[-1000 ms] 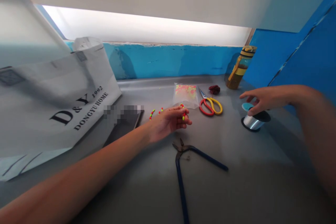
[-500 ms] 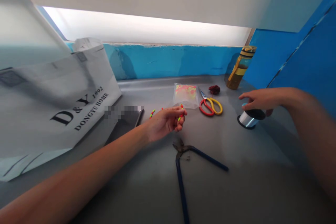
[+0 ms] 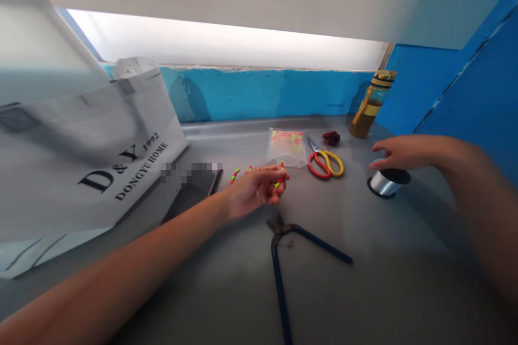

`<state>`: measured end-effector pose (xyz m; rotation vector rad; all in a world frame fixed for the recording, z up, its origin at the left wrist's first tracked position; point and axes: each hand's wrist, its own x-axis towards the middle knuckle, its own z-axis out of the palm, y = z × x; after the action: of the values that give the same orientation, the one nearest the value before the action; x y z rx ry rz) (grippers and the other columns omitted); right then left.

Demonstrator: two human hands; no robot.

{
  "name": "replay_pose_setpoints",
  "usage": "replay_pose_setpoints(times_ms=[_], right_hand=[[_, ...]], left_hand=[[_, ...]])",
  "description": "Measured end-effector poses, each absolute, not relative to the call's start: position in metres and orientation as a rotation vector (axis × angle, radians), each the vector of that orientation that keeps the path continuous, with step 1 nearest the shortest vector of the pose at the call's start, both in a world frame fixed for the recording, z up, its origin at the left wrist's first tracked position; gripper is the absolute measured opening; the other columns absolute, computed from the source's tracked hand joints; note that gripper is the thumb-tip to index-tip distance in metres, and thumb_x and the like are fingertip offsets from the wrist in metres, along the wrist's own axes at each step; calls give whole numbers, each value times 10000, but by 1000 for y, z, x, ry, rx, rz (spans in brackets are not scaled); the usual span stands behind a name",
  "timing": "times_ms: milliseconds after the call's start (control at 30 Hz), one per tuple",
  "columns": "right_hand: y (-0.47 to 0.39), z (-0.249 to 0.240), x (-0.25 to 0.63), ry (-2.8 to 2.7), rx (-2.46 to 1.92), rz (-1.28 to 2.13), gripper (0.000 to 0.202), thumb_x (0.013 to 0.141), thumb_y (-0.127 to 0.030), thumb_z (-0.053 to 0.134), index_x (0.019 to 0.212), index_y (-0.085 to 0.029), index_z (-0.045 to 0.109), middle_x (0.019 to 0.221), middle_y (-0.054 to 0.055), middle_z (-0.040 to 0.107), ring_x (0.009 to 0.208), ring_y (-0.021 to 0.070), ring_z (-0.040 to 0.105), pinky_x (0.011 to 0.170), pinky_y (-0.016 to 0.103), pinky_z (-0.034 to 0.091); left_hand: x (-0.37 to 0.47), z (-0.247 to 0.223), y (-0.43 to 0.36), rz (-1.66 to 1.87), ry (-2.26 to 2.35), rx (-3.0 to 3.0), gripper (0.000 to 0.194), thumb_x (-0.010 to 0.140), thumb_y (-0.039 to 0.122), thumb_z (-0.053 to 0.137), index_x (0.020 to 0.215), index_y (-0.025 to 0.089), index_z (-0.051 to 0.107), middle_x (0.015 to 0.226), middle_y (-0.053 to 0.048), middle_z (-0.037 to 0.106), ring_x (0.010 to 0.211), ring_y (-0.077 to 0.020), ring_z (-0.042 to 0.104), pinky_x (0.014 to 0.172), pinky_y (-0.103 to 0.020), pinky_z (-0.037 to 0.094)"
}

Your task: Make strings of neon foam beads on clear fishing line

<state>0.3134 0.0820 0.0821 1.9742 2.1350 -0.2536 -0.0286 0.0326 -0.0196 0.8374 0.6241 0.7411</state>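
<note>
My left hand (image 3: 261,188) is closed in a pinch on a short string of red and yellow-green beads (image 3: 282,166), which shows above and below the fingers. More beads (image 3: 235,175) of the same colours lie on the table behind that wrist. At the right, my right hand (image 3: 400,153) hovers just over a spool of clear line (image 3: 385,183) with black rims. Its thumb and index finger are apart, with nothing seen between them. The other fingers are mostly hidden, and whether any touches the spool I cannot tell.
Blue-handled pliers (image 3: 289,232) lie spread in front. Behind are scissors (image 3: 325,161), a clear bag of beads (image 3: 287,145), a dark red bundle (image 3: 331,138) and a bottle (image 3: 370,108). A large white bag (image 3: 93,151) and a dark flat object (image 3: 194,191) stand left.
The fingertip that showed beyond the spool's right rim is out of sight now, and my right hand sits slightly higher relative to the spool. My left hand keeps its pinch on the beads.
</note>
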Motion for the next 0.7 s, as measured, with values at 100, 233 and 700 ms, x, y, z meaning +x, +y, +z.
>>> replay_pose_setpoints(times_ms=[100, 233, 700], right_hand=[[67, 82, 276, 2504, 1793, -462, 409, 838, -599, 579, 901, -235, 754, 816, 86, 718, 693, 257, 651, 571, 344, 451], [41, 48, 211, 2980, 1301, -1005, 287, 917, -437, 551, 874, -220, 734, 817, 28, 695, 743, 189, 624, 650, 296, 430], [39, -34, 176, 2664, 1420, -2046, 307, 916, -454, 587, 918, -151, 632, 777, 22, 654, 601, 101, 609, 489, 201, 412]], left_hand=[[-25, -22, 33, 788, 648, 923, 119, 833, 251, 714, 826, 141, 670, 785, -50, 666, 736, -140, 644, 593, -208, 469], [-21, -30, 35, 846, 699, 985, 171, 820, 301, 749, 859, 138, 716, 783, -25, 637, 675, -99, 561, 571, -201, 419], [-17, -37, 41, 875, 710, 1046, 124, 771, 269, 791, 754, 164, 728, 706, -5, 634, 631, -106, 526, 581, -243, 370]])
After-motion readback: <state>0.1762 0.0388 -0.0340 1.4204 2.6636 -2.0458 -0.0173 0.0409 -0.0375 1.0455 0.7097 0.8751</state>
